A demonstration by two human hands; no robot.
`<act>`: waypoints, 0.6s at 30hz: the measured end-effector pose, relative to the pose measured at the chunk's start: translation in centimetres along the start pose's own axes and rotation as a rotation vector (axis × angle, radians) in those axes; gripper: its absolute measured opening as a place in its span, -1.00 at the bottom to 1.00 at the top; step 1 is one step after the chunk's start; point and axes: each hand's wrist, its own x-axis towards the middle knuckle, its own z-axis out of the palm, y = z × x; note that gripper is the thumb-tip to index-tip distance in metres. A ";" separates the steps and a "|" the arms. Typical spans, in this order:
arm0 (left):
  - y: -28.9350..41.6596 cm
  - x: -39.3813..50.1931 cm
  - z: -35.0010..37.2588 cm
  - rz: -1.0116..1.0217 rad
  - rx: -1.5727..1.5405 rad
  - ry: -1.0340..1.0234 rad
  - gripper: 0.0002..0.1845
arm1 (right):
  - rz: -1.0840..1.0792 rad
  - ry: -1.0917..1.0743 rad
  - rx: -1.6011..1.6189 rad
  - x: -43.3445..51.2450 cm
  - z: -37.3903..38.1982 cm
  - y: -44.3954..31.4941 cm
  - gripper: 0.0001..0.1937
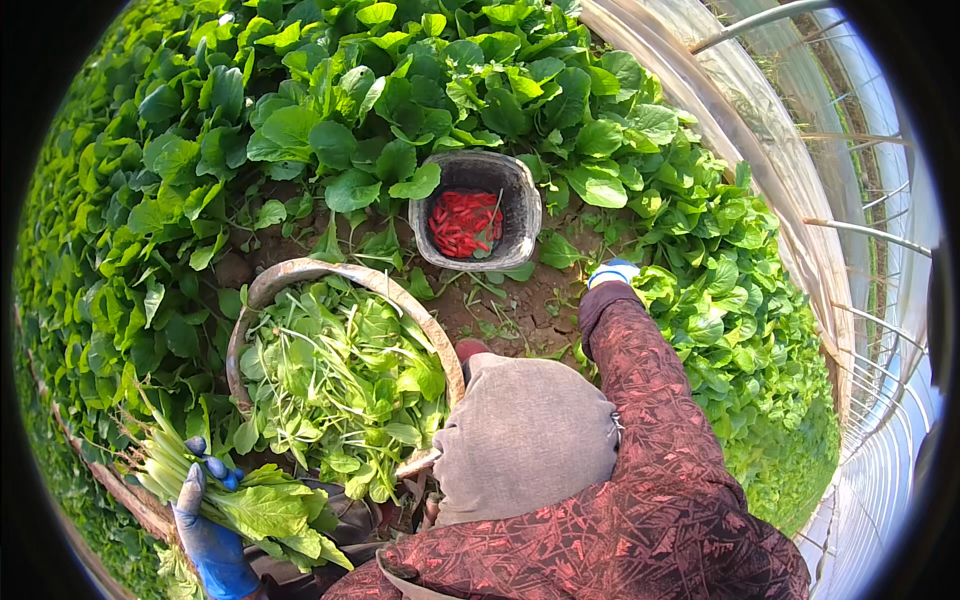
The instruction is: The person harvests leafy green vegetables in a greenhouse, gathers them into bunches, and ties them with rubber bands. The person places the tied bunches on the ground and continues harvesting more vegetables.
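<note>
A bunch of leafy greens [251, 501] with pale stems and roots is gripped in my left hand [206, 517], which wears a blue-coated glove. The roots point up and left, the leaves towards my lap. My right hand [613, 271], in a white and blue glove, reaches into the leafy plants [667, 294] at the right edge of the bare soil. Leaves and my sleeve hide its fingers, so its grip does not show. Between my hands, a round basket [442, 337] with a worn rim holds a heap of loose greens [341, 367].
A worn dark bucket [525, 217] with many small red strips [465, 221] inside stands on the soil [517, 315] ahead. Dense leafy plants [300, 135] surround the patch. At the right, plastic sheeting [787, 187] and metal hoops [870, 232] form the greenhouse side.
</note>
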 end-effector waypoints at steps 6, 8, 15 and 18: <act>0.1 -0.2 0.4 0.027 0.018 -0.007 -0.54 | -0.025 -0.071 -0.034 0.3 0.9 2.9 -0.56; 0.3 -0.6 0.0 0.035 0.034 -0.015 -0.54 | -0.003 0.071 0.055 0.2 1.0 5.3 -0.59; 0.7 -1.3 0.4 0.055 0.035 -0.101 -0.54 | 0.037 0.640 0.664 -1.1 -0.8 9.9 -0.73; 0.4 -0.8 0.3 0.018 0.019 -0.104 -0.54 | -0.056 0.546 0.463 4.1 4.1 8.8 -0.72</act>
